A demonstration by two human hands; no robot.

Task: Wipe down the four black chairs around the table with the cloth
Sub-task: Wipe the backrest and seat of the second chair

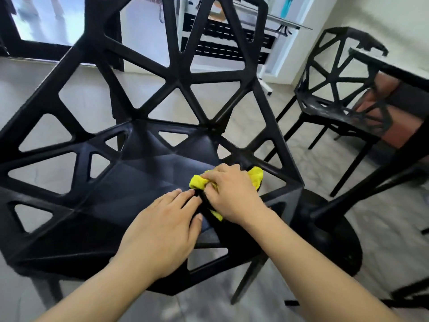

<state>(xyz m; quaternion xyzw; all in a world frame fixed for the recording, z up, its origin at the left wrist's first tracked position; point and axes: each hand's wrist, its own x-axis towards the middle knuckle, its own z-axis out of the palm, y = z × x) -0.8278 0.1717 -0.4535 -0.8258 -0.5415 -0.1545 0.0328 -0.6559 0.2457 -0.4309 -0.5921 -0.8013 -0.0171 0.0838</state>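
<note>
Yellow cloth (254,178) bunched in right hand (228,192) on near black chair (130,196) seat — left hand (162,231) flat, fingers straight, bracing beside it — best wiped in overlapping strokes out to the lattice ribs

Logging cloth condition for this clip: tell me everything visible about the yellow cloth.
The yellow cloth looks like soft, fuzzy fabric, bright yellow with a dark part under the hand. It is bunched up, not spread flat, and lies on the seat of the near black chair, toward its right side. The right hand grips it from above, covering its middle, so yellow shows only at three edges. The left hand lies flat beside it, fingertips close to the cloth.
</note>
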